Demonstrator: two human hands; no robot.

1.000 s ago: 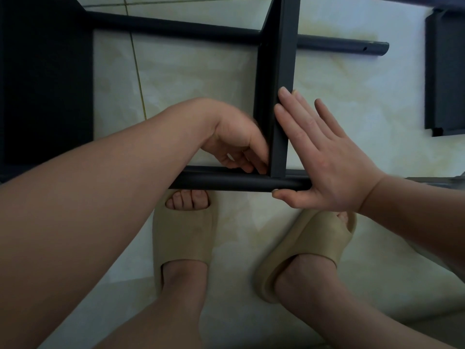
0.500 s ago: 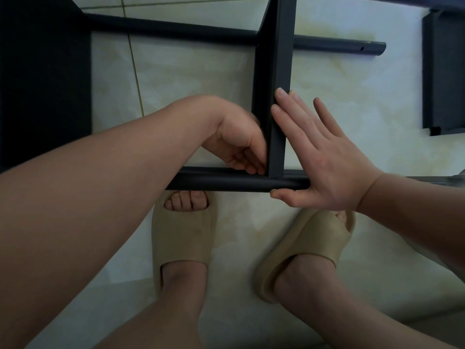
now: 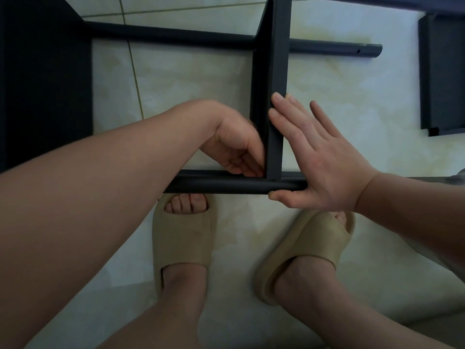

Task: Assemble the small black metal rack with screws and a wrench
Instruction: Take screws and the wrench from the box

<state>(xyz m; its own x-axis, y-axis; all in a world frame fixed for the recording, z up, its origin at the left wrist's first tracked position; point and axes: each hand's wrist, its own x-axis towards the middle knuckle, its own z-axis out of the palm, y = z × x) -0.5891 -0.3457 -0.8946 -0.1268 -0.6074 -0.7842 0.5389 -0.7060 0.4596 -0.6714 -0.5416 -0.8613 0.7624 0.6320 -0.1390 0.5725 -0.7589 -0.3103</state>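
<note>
While the half-built rack lay flat on the tiled floor (image 3: 188, 79), its flat black crosspiece (image 3: 275, 96) ran straight away from the person, long axis pointing from the near tube (image 3: 226, 185) up towards the far tube (image 3: 176, 36). Both tubes lay crosswise, left to right, and the far one's open end pointed right. The crosspiece met the near tube at a square corner, right above the feet.

The right hand (image 3: 324, 162) was spread wide, fingers straight and pressed flat against the crosspiece's right face, thumb hooked under the near tube. The left hand (image 3: 234, 149) was tucked into the inner corner on the other side, fingers curled down against the joint; whether it pinched anything there could not be told.

Against a second before, almost nothing had shifted: the right hand stayed planted, and the left fingers had only curled a touch tighter into the corner.

A broad black panel (image 3: 45, 84) filled the left side, a loose black panel (image 3: 442, 71) lay well apart on the right, and two tan sandals (image 3: 183, 238) stood just under the near tube. The left forearm hid the tube's left stretch.
</note>
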